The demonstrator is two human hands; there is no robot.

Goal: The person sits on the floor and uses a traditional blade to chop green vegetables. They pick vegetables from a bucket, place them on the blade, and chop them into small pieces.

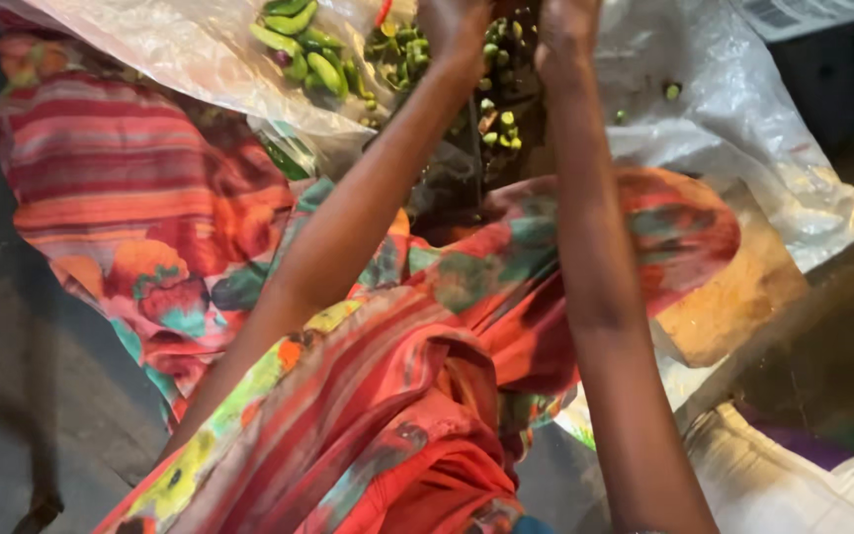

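Green chillies [300, 47], heaped, pointing every way, both hands [454, 25] above

Both bare arms stretched forward, nearly parallel; left hand [455, 25] and right hand [567, 28] close together, fingers cut off.

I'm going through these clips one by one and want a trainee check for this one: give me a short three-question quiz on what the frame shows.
1. True or false: the green chillies lie on a clear plastic sheet.
2. Multiple choice: where are both hands? A) resting on the lap B) at the top edge, over the small green pieces C) on the white sack
3. Short answer: can you tell what the left hand and the right hand grip?

Key
1. True.
2. B.
3. No; both hands are cut off by the top edge of the frame.
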